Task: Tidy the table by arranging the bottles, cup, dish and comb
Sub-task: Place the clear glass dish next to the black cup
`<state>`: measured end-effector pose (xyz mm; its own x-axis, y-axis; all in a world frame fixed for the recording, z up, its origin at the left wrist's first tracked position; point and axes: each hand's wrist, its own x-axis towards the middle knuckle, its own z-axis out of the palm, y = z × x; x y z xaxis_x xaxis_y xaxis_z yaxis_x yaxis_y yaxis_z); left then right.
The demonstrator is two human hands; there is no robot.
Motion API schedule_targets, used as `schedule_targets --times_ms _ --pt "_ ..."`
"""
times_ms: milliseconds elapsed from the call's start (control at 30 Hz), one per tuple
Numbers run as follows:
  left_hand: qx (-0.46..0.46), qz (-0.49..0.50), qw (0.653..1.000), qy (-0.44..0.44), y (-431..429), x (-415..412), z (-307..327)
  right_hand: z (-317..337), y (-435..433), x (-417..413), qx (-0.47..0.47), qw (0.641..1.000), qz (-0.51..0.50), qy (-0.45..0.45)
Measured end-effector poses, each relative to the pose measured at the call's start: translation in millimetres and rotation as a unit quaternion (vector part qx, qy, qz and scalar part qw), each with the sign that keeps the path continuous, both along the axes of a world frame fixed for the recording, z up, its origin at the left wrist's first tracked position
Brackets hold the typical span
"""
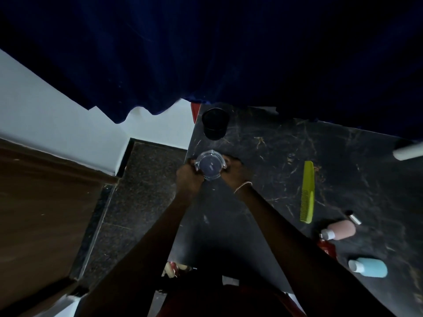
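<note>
Dark, gold-veined marble forms the tabletop (pixel 343 170) that fills the right half of my feed, with speckled granite floor (pixel 142 179) to its left. Nearest me on the right a pale blue bottle (pixel 372 268) lies on its side, white cap pointing left. Just beyond it a red item (pixel 327 247) peeks out from behind the right forearm, too hidden for me to name. Next out is a pink bottle (pixel 341 229), also lying down with its white cap to the left, and near its far end is a small black-and-silver tube (pixel 354 217). Farther on, a lime-green comb (pixel 307 193) lies flat, running lengthwise away from me. Both arms stretch to the table's left edge, where my operator's left hand (pixel 187 178) and right hand (pixel 233 171) grip a clear glass dish (pixel 210 167) between them, fingers curled round its rim from either side. A thin chain bracelet (pixel 242 186) sits on the right wrist. I cannot tell whether the dish rests on the marble or is raised off it. Just past the dish a black cup (pixel 215 123) stands upright near the far left corner. A white cylinder (pixel 408 151) lies at the right border, cut off by the frame. A navy curtain (pixel 206 53) hangs behind the table.
</note>
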<state>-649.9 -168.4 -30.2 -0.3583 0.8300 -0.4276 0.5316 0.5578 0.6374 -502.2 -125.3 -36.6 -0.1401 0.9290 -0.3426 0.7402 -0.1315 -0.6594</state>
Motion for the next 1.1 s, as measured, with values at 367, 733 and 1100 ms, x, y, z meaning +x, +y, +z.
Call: schedule_targets --times_ms 367,733,1100 --pt "0.006 -0.038 0.999 -0.003 13 -18 -15 -6 13 -18 -0.007 1.000 0.022 -0.004" --pt "0.033 -0.042 0.999 0.009 12 -16 -22 -3 14 -19 -0.021 0.999 0.024 -0.025" --pt "0.026 -0.022 0.999 -0.025 4 -15 -24 2 6 -16 -0.042 0.999 -0.028 -0.012"
